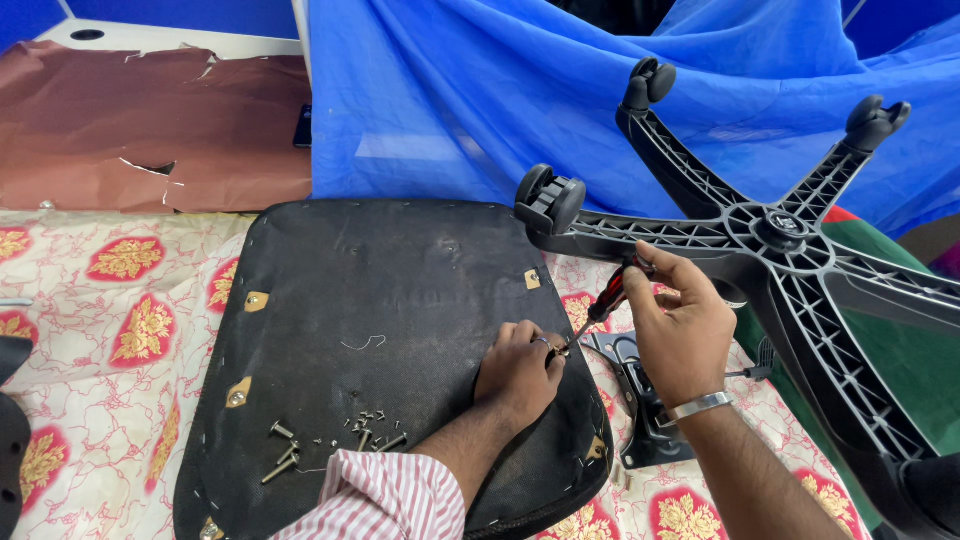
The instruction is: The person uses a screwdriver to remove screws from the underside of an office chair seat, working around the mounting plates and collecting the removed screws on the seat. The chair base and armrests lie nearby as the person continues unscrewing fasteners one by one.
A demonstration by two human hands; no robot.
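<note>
A black chair seat pad (pixel 370 300) lies upside down on a floral cloth. My left hand (pixel 518 372) rests on its right edge, fingertips pinched at the tip of a screwdriver. My right hand (pixel 680 325) grips the red and black handle of that screwdriver (pixel 608 300), which slants down to the left toward the pad's edge. A metal bracelet sits on my right wrist. A black metal bracket plate (pixel 640 400) lies just under my right hand. Loose screws and bolts (pixel 340 438) lie on the pad near my striped left sleeve.
A black five-arm chair base with castors (pixel 780 230) lies tipped at the right. Blue netting (pixel 480 90) hangs behind. A torn brown sheet (pixel 140 120) covers the far left. Brass corner tabs (pixel 256 300) dot the pad.
</note>
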